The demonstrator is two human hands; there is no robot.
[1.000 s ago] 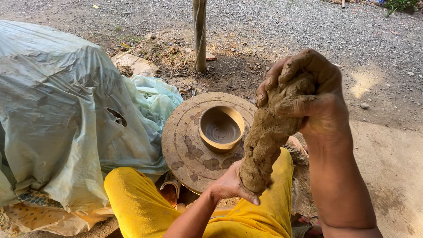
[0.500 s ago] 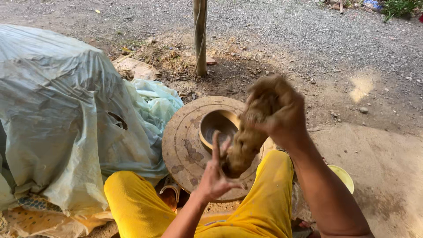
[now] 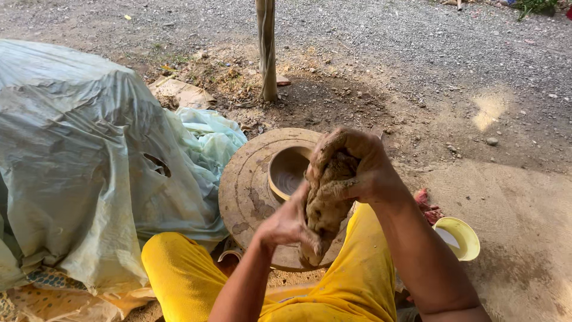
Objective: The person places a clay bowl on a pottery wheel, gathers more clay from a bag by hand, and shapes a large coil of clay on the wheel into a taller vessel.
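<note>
Since a moment ago both hands have dropped lower, and the clay roll looks shorter and fatter, squashed between them. The clay bowl on the wheel looks hollow, can't see anything in it. The small yellow bowl on the ground to the right has something pale inside, can't tell what. The clay is a lumpy brown-tan mass, rough and wet-looking, held upright above the wheel's near edge. The right hand has a closed grip over its top; the left hand presses and wraps its lower side. Plastic sheet sits left.
</note>
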